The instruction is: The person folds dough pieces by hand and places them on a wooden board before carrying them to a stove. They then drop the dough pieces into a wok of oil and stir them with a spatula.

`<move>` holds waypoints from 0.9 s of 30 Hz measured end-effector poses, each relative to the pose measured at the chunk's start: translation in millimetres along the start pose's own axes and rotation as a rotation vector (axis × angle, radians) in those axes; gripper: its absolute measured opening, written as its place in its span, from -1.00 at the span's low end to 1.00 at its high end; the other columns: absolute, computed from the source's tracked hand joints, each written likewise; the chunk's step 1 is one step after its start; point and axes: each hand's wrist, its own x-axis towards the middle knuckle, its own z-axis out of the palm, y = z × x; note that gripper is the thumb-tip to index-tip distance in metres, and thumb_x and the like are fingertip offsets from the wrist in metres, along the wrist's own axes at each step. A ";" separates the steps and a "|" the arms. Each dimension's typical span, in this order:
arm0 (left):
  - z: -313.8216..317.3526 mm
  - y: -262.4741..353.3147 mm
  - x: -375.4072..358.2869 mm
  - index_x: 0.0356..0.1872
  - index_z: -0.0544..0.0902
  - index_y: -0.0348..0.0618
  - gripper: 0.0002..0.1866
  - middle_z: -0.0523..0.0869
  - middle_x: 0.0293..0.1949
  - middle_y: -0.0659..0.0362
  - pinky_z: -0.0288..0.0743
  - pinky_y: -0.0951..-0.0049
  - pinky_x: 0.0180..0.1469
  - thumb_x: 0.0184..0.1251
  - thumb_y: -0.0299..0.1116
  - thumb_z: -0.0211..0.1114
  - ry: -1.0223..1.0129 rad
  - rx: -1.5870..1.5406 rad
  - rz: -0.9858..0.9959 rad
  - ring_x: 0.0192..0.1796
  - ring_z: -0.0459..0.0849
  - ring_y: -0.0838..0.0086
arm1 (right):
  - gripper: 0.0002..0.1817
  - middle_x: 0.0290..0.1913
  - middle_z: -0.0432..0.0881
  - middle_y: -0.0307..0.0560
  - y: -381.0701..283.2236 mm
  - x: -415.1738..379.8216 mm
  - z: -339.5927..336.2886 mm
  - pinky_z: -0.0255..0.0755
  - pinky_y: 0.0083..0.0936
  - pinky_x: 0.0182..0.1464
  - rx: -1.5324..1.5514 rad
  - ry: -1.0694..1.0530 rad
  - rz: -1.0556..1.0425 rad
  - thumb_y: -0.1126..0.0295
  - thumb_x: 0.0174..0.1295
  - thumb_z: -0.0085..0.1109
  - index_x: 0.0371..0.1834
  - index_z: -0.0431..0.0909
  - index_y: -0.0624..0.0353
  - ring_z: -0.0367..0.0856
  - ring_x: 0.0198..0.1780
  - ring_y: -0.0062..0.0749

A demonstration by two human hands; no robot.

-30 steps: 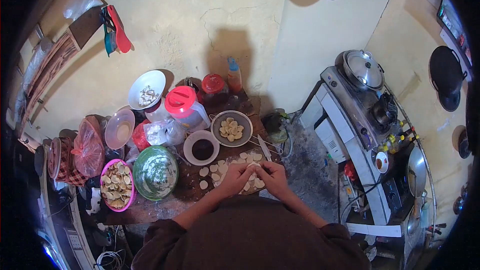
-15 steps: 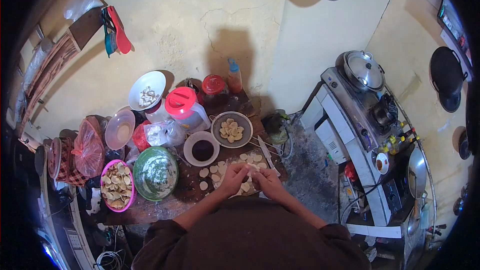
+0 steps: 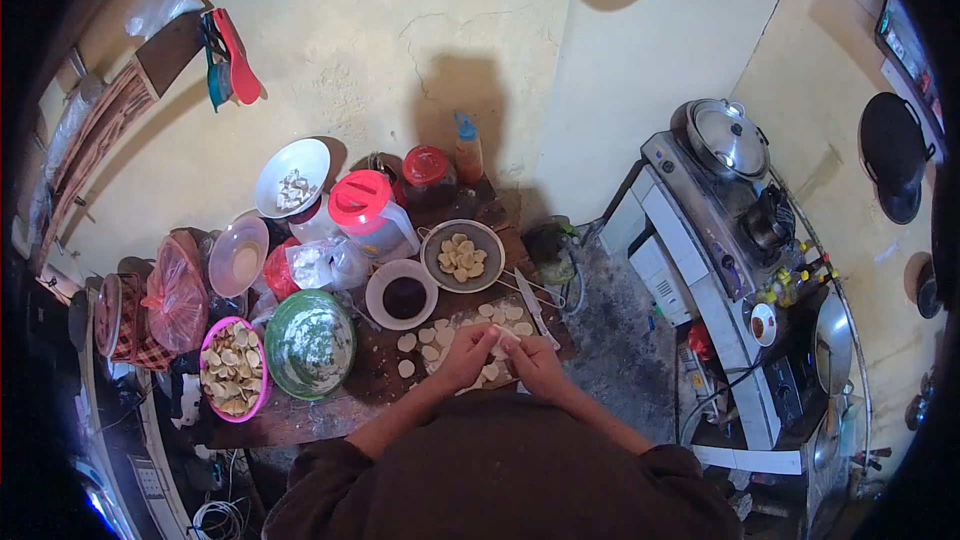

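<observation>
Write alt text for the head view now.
A person's left hand and right hand pinch pale dough above dough rounds on a table, near a bowl of dark liquid and a strainer. A stove stands at right.

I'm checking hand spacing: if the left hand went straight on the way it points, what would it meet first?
Ahead of the left hand, the pale piece between the hands would likely come first, then the right hand; depth is unclear here.
</observation>
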 end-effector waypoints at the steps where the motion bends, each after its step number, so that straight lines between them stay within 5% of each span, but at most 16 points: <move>1: -4.5 -9.8 0.6 -0.55 0.50 -0.17 -0.63 0.39 -0.62 0.41 0.16 0.62 -0.50 0.42 -0.21 -0.03 -0.080 -0.061 -0.019 -0.55 0.29 0.73 | -0.58 -0.67 0.32 -0.40 5.2 0.8 -0.1 0.11 -0.67 -0.59 0.006 0.052 0.004 0.18 0.37 -0.13 -0.58 0.40 0.23 0.24 -0.59 -0.76; 8: -5.0 -10.4 5.5 -0.57 0.44 -0.09 -0.65 0.28 -0.65 0.43 0.05 0.61 -0.53 0.40 -0.14 0.02 -0.277 -0.115 -0.126 -0.58 0.17 0.71 | -0.61 -0.64 0.38 -0.37 24.8 3.6 -3.9 0.11 -0.69 -0.60 0.147 0.202 0.022 0.21 0.37 -0.11 -0.52 0.47 0.25 0.27 -0.60 -0.76; 12: -10.7 -18.4 4.1 -0.56 0.45 -0.10 -0.65 0.28 -0.66 0.43 0.05 0.61 -0.54 0.39 -0.13 0.04 -0.289 -0.074 -0.187 -0.59 0.17 0.71 | -0.64 -0.63 0.40 -0.33 19.2 7.2 -13.7 0.15 -0.66 -0.58 0.211 0.107 -0.036 0.24 0.34 -0.07 -0.53 0.47 0.28 0.29 -0.60 -0.73; 14: -14.0 -27.3 4.4 -0.58 0.45 -0.10 -0.65 0.29 -0.67 0.43 0.04 0.60 -0.56 0.38 -0.15 0.04 -0.324 -0.024 -0.196 -0.60 0.19 0.72 | -0.66 -0.63 0.39 -0.28 8.7 6.4 -12.3 0.17 -0.63 -0.57 -0.134 0.131 -0.159 0.27 0.31 -0.02 -0.54 0.46 0.30 0.29 -0.60 -0.69; 18: -20.2 -43.1 5.0 -0.41 0.62 -0.25 -0.66 0.45 -0.60 0.38 0.22 0.63 -0.49 0.37 -0.17 0.06 -0.304 -0.058 -0.233 -0.52 0.34 0.73 | -0.70 -0.64 0.39 -0.24 22.2 4.7 -13.8 0.20 -0.62 -0.53 -0.315 0.134 -0.224 0.30 0.27 0.04 -0.51 0.47 0.32 0.28 -0.59 -0.68; 21: -15.0 -28.8 3.3 -0.22 0.64 -0.29 -0.67 0.56 -0.52 0.32 0.32 0.62 -0.38 0.37 -0.20 0.06 -0.274 0.086 -0.231 -0.42 0.43 0.71 | -0.71 -0.62 0.43 -0.26 45.0 1.2 -17.5 0.26 -0.61 -0.49 -0.275 0.062 -0.055 0.29 0.27 0.05 -0.48 0.50 0.30 0.34 -0.56 -0.67; 23: -14.8 -24.7 3.3 -0.13 0.63 -0.29 -0.67 0.62 -0.43 0.29 0.36 0.60 -0.29 0.37 -0.22 0.06 -0.334 0.003 -0.286 -0.35 0.47 0.69 | -0.75 -0.55 0.52 -0.25 55.7 1.6 -18.5 0.36 -0.59 -0.41 0.069 -0.013 0.251 0.28 0.26 0.08 -0.38 0.56 0.28 0.44 -0.48 -0.66; 27: -15.3 -56.1 2.2 -0.33 0.63 -0.23 -0.66 0.45 -0.62 0.37 0.21 0.61 -0.50 0.38 -0.15 0.05 -0.287 0.029 -0.225 -0.54 0.34 0.69 | -0.76 -0.43 0.60 -0.20 69.2 5.8 -17.7 0.44 -0.59 -0.35 0.253 -0.029 0.361 0.28 0.24 0.13 -0.27 0.58 0.26 0.53 -0.42 -0.62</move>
